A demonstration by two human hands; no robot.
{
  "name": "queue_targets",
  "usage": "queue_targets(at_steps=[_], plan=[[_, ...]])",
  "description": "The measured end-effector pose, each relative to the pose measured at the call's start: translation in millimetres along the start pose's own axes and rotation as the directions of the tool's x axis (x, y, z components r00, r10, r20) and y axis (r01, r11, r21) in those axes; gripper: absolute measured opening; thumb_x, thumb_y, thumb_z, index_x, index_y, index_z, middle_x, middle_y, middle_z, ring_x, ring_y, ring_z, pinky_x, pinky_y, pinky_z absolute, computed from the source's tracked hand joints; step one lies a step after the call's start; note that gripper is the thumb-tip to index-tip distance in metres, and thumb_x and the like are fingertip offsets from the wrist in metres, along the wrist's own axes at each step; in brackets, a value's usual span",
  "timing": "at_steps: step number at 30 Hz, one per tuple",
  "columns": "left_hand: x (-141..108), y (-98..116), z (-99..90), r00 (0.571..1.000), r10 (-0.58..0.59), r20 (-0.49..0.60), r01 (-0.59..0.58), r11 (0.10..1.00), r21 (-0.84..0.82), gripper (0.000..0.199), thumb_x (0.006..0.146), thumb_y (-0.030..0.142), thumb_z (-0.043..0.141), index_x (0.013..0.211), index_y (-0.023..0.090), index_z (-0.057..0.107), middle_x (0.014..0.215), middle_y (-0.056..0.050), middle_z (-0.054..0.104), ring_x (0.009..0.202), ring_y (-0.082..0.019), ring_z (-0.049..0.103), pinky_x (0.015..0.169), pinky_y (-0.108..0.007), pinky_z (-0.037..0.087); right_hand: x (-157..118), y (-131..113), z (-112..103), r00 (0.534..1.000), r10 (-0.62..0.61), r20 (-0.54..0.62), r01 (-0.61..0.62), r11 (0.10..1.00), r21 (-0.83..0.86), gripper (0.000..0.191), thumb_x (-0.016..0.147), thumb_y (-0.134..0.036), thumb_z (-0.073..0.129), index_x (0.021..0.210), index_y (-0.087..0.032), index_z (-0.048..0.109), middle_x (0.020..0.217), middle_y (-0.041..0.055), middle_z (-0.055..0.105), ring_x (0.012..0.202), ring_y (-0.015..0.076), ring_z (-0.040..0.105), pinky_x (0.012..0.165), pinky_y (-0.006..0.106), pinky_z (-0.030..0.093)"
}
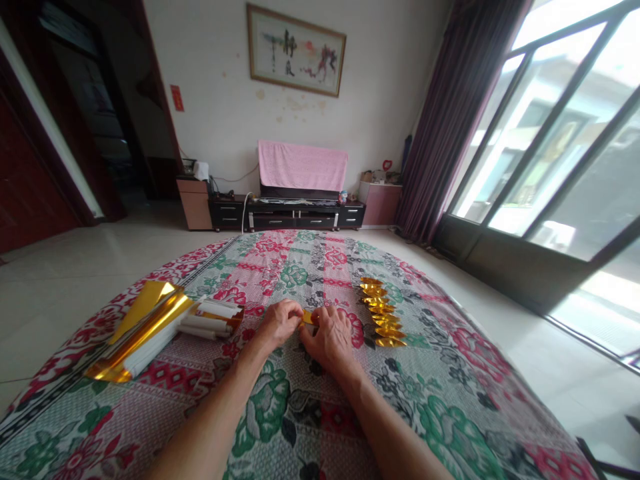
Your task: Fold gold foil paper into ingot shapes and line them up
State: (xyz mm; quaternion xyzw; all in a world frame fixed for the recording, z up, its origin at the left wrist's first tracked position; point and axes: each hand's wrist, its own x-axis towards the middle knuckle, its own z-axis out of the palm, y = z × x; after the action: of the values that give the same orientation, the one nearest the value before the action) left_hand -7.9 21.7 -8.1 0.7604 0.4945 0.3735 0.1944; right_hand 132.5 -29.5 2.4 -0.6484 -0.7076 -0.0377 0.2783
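Note:
Between my two hands is a small piece of gold foil paper (309, 319), low over the patterned tablecloth (310, 413). My left hand (283, 323) is closed in a pinch at the paper's left edge. My right hand (330, 337) has its fingers bent over the right side and covers much of the piece. To the right, several folded gold foil shapes with pointed ends (383, 319) lie in a column. On the left are gold sheets with white backs (165, 307), beside a smaller bundle of curled white-and-gold paper (210, 321).
The cloth covers a large table with a rounded far edge. Beyond it stand a low black cabinet (300, 219) and a pink cloth (303, 165) draped over a flat object. Large windows (540, 147) and a dark curtain (440, 133) are on the right.

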Motion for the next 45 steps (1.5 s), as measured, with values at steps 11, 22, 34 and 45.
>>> queue_targets(at_steps=[11, 22, 34, 45], plan=[[-2, 8, -3.7, 1.000, -0.031, -0.001, 0.031, 0.999, 0.038, 0.021, 0.068, 0.005, 0.049, 0.074, 0.018, 0.065, 0.077, -0.001, 0.067, 0.069, -0.012, 0.058, 0.067, -0.022, 0.043, 1, 0, 0, 1.000, 0.013, 0.014, -0.013, 1.000, 0.017, 0.024, 0.073, -0.040, 0.058, 0.085, -0.020, 0.057, 0.086, 0.0046, 0.054, 0.081, 0.0192, 0.045, 0.071, 0.030, 0.027], [-6, -1, -7.6, 0.998, 0.069, 0.004, -0.069, 0.997, -0.026, 0.024, 0.072, 0.006, 0.045, 0.081, 0.018, 0.064, 0.083, -0.001, 0.066, 0.075, -0.012, 0.059, 0.072, -0.022, 0.046, 0, 1, 2, 0.999, -0.004, -0.033, 0.006, 0.998, 0.063, 0.021, 0.072, -0.038, 0.059, 0.082, -0.020, 0.056, 0.083, 0.0053, 0.055, 0.079, 0.0199, 0.047, 0.070, 0.030, 0.028], [-9, 6, -11.7, 0.981, 0.188, 0.057, -0.190, 0.982, 0.024, 0.021, 0.069, 0.006, 0.048, 0.073, 0.018, 0.065, 0.081, -0.002, 0.065, 0.077, -0.013, 0.058, 0.073, -0.023, 0.045, 5, 23, -19, 0.990, -0.129, 0.057, 0.106, 0.947, 0.302, 0.012, 0.068, -0.010, 0.046, 0.069, -0.018, 0.055, 0.068, 0.0006, 0.055, 0.065, 0.0125, 0.049, 0.061, 0.022, 0.032], [-9, 5, -19.1, 0.954, 0.223, 0.203, -0.237, 0.970, 0.050, 0.028, 0.067, 0.007, 0.050, 0.078, 0.022, 0.071, 0.098, -0.001, 0.064, 0.090, -0.013, 0.058, 0.084, -0.023, 0.045, 6, 35, -20, 0.947, -0.286, 0.144, 0.210, 0.894, 0.395, 0.028, 0.063, -0.008, 0.053, 0.081, -0.022, 0.069, 0.089, 0.0022, 0.059, 0.084, 0.0141, 0.054, 0.077, 0.023, 0.038]])
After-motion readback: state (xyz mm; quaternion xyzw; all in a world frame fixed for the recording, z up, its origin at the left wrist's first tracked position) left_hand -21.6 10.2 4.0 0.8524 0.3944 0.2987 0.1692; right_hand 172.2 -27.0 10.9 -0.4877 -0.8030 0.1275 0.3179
